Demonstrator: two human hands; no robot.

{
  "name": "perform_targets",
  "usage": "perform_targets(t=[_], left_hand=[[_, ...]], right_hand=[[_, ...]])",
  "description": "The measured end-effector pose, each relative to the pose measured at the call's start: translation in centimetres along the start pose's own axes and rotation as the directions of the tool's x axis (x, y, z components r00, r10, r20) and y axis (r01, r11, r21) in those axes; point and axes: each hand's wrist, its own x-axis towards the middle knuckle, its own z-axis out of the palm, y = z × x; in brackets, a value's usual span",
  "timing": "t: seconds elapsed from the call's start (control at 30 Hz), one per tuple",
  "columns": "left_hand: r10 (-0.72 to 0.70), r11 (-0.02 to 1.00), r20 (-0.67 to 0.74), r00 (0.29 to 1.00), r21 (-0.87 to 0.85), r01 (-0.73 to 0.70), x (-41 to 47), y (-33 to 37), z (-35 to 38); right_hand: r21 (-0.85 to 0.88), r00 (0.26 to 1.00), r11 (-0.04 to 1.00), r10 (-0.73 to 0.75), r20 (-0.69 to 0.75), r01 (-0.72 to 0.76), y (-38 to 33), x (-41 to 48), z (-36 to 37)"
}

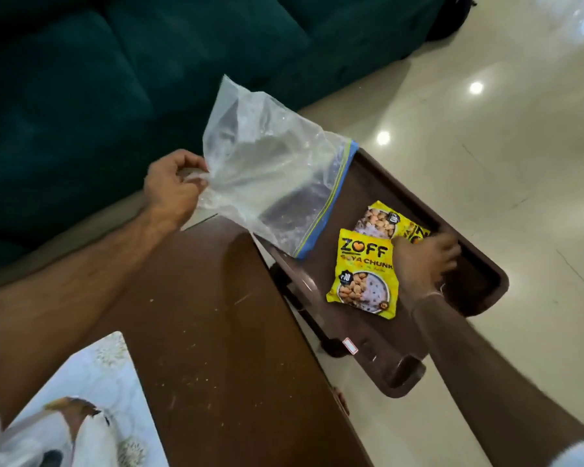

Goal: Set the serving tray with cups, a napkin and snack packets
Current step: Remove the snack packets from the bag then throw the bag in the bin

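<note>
Yellow foil snack packets (364, 271) lay overlapped on the brown plastic serving tray (479, 264); right hand (425, 261) pressed them flat, left hand (174, 188) gripped the clear zip bag (267, 170) aside.

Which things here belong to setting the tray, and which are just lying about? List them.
Part of the job:
- brown serving tray
- two yellow snack packets, the right hand on them
- clear zip bag, pinched in the left hand

Lying about:
- patterned white cloth on the wooden table
- green sofa
</note>
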Motion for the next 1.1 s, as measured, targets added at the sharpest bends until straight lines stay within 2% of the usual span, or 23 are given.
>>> perform_targets(t=[0.07,0.1,0.17,0.23,0.27,0.33,0.4,0.5,0.53,0.57,0.6,0.67,0.7,0.77,0.8,0.83,0.9,0.97,1.0,1.03,1.1], left_hand=[[0.029,0.996,0.033,0.999,-0.082,-0.026,0.0,1.1,-1.8],[0.048,0.994,0.047,0.998,-0.096,-0.043,-0.1,1.7,-2.4],[0.097,0.99,0.052,0.994,-0.111,-0.091,-0.3,3.2,-4.4],[0.151,0.982,0.065,0.986,-0.121,-0.142,-0.5,4.8,-7.1],[0.173,0.979,0.075,0.982,-0.125,-0.163,-0.7,5.6,-8.4],[0.216,0.968,0.054,0.975,-0.141,-0.207,-0.9,7.1,-12.3],[0.234,0.956,-0.051,0.971,-0.167,-0.24,-0.8,8.5,-16.9],[0.084,0.947,-0.349,0.933,-0.264,-0.184,-0.4,9.8,-24.2],[0.01,0.924,-0.383,0.924,-0.35,-0.155,-0.4,10.3,-27.1],[-0.047,0.878,-0.341,0.939,-0.462,-0.124,-0.6,11.0,-30.1],[-0.068,0.817,-0.229,0.971,-0.571,-0.078,-0.7,11.5,-32.4],[-0.004,0.737,0.043,0.999,-0.675,0.032,-1.8,12.4,-37.9],[0.025,0.729,0.116,0.993,-0.682,0.061,-2.6,12.7,-40.5],[0.054,0.709,0.112,0.992,-0.704,0.041,-3.9,13.5,-45.2],[0.08,0.663,0.072,0.994,-0.749,0.001,-4.7,14.0,-47.7],[0.101,0.591,0.028,0.994,-0.806,-0.037,-5.5,14.5,-50.2],[0.097,0.465,-0.072,0.993,-0.879,-0.109,-7.2,15.7,-55.5],[0.07,0.434,-0.158,0.985,-0.884,-0.173,-8.9,16.3,-59.8],[0.045,0.427,-0.203,0.978,-0.881,-0.202,-9.9,16.5,-61.7],[0.012,0.413,-0.243,0.97,-0.882,-0.227,-10.8,16.7,-63.5],[-0.03,0.405,-0.325,0.945,-0.869,-0.286,-12.6,17.2,-66.3]], right_hand=[[0.054,0.949,0.947,-0.315,-0.025,0.316,-4.5,-2.0,-0.3],[0.095,0.879,0.876,-0.477,0.026,0.472,-7.0,-2.8,-0.4],[0.117,0.667,0.691,-0.72,0.193,0.713,-12.8,-4.1,-0.7],[0.077,0.458,0.531,-0.788,0.411,0.844,-19.4,-5.4,-1.2],[0.071,0.38,0.483,-0.763,0.523,0.873,-22.3,-5.9,-1.5],[0.124,0.27,0.469,-0.682,0.68,0.875,-27.9,-8.4,-2.7],[0.2,0.218,0.513,-0.642,0.735,0.835,-31.8,-11.6,-4.2],[0.386,0.145,0.578,-0.668,0.73,0.719,-36.1,-17.0,-6.8],[0.451,0.118,0.591,-0.684,0.72,0.669,-37.5,-19.3,-7.8],[0.505,0.082,0.597,-0.692,0.717,0.624,-39.0,-21.7,-8.9],[0.544,0.053,0.607,-0.694,0.718,0.58,-40.3,-23.8,-9.7],[0.619,-0.004,0.603,-0.714,0.7,0.503,-43.3,-29.1,-11.5],[0.658,-0.032,0.606,-0.724,0.689,0.447,-44.7,-31.8,-12.3],[0.698,-0.049,0.642,-0.724,0.688,0.316,-47.1,-36.9,-13.8],[0.705,-0.026,0.662,-0.724,0.689,0.256,-48.3,-39.5,-14.6],[0.704,0.03,0.675,-0.726,0.687,0.221,-49.3,-41.8,-15.3],[0.706,0.212,0.654,-0.757,0.619,0.273,-51.0,-46.0,-16.6],[0.719,0.358,0.594,-0.8,0.482,0.36,-51.8,-49.2,-18.1],[0.731,0.369,0.539,-0.836,0.405,0.418,-52.0,-50.8,-18.9],[0.739,0.341,0.471,-0.878,0.338,0.482,-52.2,-52.3,-19.5],[0.749,0.206,0.333,-0.943,0.261,0.572,-52.6,-55.2,-20.7]])
